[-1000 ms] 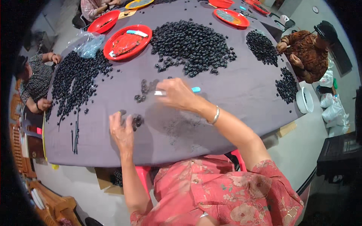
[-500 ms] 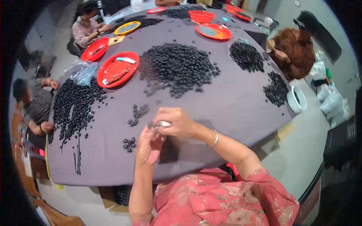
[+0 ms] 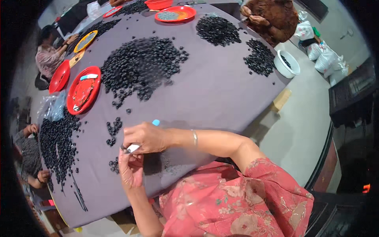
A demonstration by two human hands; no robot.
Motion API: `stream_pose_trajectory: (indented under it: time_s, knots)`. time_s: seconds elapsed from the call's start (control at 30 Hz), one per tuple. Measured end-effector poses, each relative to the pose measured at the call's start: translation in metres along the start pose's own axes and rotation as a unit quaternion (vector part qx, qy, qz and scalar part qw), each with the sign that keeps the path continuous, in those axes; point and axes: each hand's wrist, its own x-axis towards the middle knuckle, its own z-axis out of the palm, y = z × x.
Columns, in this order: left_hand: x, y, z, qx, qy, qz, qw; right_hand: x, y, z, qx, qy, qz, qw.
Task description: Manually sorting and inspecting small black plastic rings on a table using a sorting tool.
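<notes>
My right hand [image 3: 145, 136] is closed around a small cutter knife [image 3: 133, 148]; its white front shows below the fingers and its blue end [image 3: 156, 122] sticks out above the knuckles. Right beside it, my left hand [image 3: 131, 172] has its fingers pinched together at the knife's dark tip. Whatever sits between those fingertips is too small and hidden to name. Both hands are over the grey cloth [image 3: 213, 94] near my edge of the table. Small round black pieces [image 3: 114, 127] lie just beyond my left hand, and a few more [image 3: 113, 165] beside it. Fine dark crumbs [image 3: 170, 166] are scattered below my right forearm.
A big heap of black round pieces [image 3: 142, 63] covers the middle. A red plate [image 3: 85, 91] with scraps and a white-and-blue tool stands left of it. Black pieces also lie at left [image 3: 59, 146] and far right [image 3: 258, 57], near a white bowl [image 3: 287, 65]. Other people sit around.
The view has swung, so the table appears shifted left and turned. My hands stay together; the knife's blue end now shows above the right hand.
</notes>
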Motion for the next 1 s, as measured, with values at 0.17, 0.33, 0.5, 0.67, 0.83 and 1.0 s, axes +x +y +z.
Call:
stream_pose_trajectory:
  time_s: [0.17,0.33,0.5,0.67,0.83,1.0]
  knots:
    - [-0.004,-0.004,0.001,0.053,0.036,0.017,0.998,-0.008,0.004,0.006,-0.058,-0.063,-0.008,0.996]
    - [-0.005,-0.005,-0.005,0.047,0.012,0.012,0.999,-0.003,-0.009,-0.001,-0.047,-0.081,-0.009,0.996]
    - [-0.004,-0.001,-0.004,0.050,0.001,0.015,0.999,0.000,-0.009,-0.002,-0.051,-0.078,-0.008,0.996]
    - [-0.004,-0.003,0.004,0.041,-0.003,0.000,0.999,0.006,-0.012,-0.012,-0.008,-0.109,0.041,0.993]
    - [-0.010,-0.002,-0.004,-0.038,-0.041,0.001,0.998,0.015,0.012,-0.048,-0.320,0.073,0.015,0.944]
    - [-0.013,-0.005,-0.007,-0.046,0.033,0.006,0.998,0.016,0.021,-0.061,-0.328,0.094,0.159,0.926]
